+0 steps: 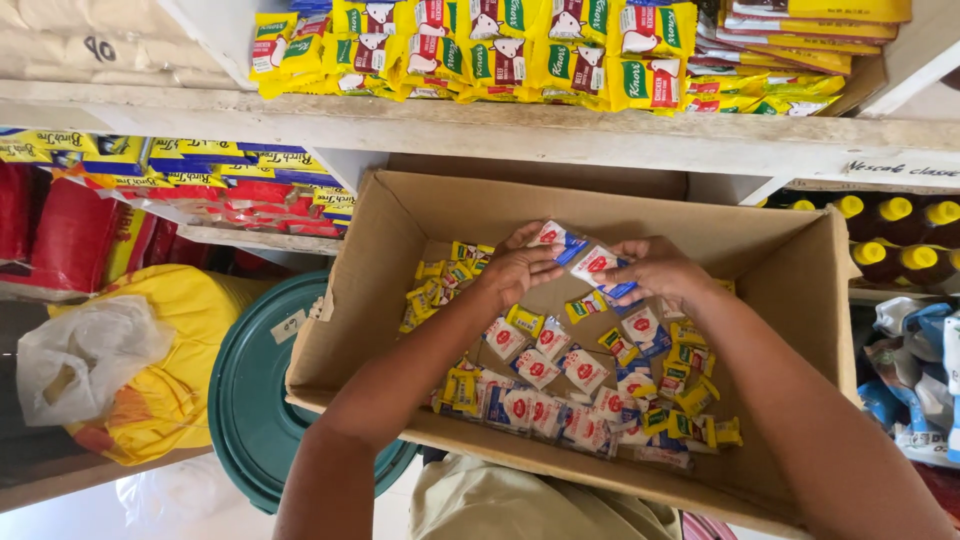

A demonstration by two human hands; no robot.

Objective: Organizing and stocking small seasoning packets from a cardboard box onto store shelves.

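Note:
Both my hands reach into an open cardboard box [380,260] resting on my lap. My left hand [515,268] and my right hand [655,268] together hold a short strip of small white sachets [582,258] with red round marks and blue edges, each hand pinching one end. Below them, on the box floor, lie several more white-and-red sachets [540,368] in strips, mixed with small yellow-and-green sachets [690,385]. Another cluster of yellow sachets [445,280] lies near the box's far left corner.
A white wooden shelf [500,125] above the box carries rows of yellow-and-green packets [520,50]. Left: blue-and-yellow packs [200,160], red bags, a yellow sack [190,330] and a green round lid [245,400]. Right: dark bottles with yellow caps [890,235].

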